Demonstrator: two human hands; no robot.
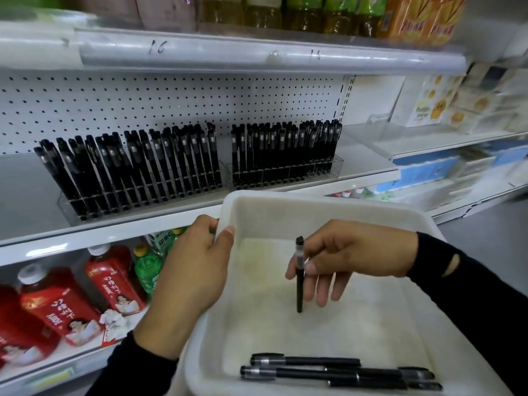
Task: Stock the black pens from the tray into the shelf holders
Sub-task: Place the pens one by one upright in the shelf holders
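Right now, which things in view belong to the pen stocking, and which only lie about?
For the job: right hand pinching a black pen; left hand gripping the white tray; loose pens in it; left holder and right holder.
Just there: red bottles, green bottle, orange cartons.

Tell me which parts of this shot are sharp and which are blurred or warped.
Head view: the left hand, the right hand, the held pen and the white tray are fairly sharp. Head view: the upper shelf edge and the packages at the far right are smeared. Head view: the wide lens bows the shelf lines, and the light is soft.
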